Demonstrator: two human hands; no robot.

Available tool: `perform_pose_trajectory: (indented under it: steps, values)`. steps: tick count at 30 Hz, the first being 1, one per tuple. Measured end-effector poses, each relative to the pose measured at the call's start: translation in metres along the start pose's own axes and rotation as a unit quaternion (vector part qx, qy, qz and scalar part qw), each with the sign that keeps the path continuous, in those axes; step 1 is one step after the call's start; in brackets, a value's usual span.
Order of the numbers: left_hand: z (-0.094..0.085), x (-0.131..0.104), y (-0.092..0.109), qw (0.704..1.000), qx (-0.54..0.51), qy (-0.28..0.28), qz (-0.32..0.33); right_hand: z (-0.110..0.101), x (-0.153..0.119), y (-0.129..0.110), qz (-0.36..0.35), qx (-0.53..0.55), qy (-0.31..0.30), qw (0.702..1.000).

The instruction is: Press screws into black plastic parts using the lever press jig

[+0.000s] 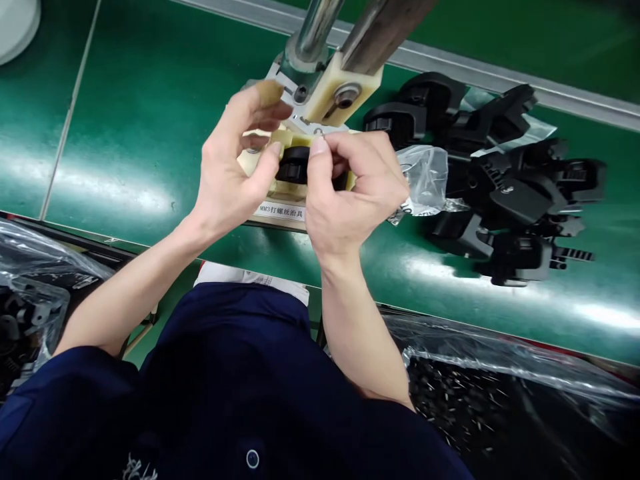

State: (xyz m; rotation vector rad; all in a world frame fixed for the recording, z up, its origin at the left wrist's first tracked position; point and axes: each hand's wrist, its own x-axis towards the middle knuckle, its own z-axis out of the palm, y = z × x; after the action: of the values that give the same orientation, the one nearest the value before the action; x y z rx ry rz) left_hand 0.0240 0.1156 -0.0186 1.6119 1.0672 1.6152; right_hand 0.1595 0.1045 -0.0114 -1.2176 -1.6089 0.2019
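A cream-coloured fixture [327, 93] with a printed label stands on the green belt, under two metal columns. A black plastic part [294, 165] sits in it. My left hand [235, 167] cups the fixture's left side, its thumb touching the black part. My right hand [350, 190] pinches a tiny screw [319, 133] between thumb and forefinger just above the black part.
A heap of black plastic parts [500, 180] and a clear plastic bag [425, 177] lie to the right on the green belt [125, 133]. A bin of small black screws [465, 400] sits at lower right; a bagged bin of parts [25, 300] at lower left.
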Motion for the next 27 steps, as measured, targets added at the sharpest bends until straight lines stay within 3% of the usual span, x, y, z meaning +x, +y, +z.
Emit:
perform_pose_trajectory:
  steps: [6, 11, 17, 23, 27]
  values:
    - [0.007, 0.013, -0.009, 0.999, 0.003, -0.043, 0.008, 0.010, -0.002, 0.003, 0.058, -0.012, -0.025, 0.998]
    - [0.008, 0.022, -0.009, 0.998, -0.022, -0.061, -0.007, 0.018, 0.001, -0.003, 0.042, -0.051, 0.046, 0.997]
    - [0.008, 0.030, -0.020, 0.994, 0.012, -0.076, 0.072, 0.022, 0.001, -0.003, 0.002, -0.070, 0.108, 0.992]
    - [0.012, 0.034, -0.035, 0.964, 0.045, -0.082, 0.248, 0.021, -0.001, 0.003, 0.042, -0.083, 0.060, 0.994]
    - [0.016, 0.030, -0.037, 0.971, 0.079, -0.068, 0.214, 0.018, 0.001, 0.004, -0.024, -0.113, 0.087, 0.989]
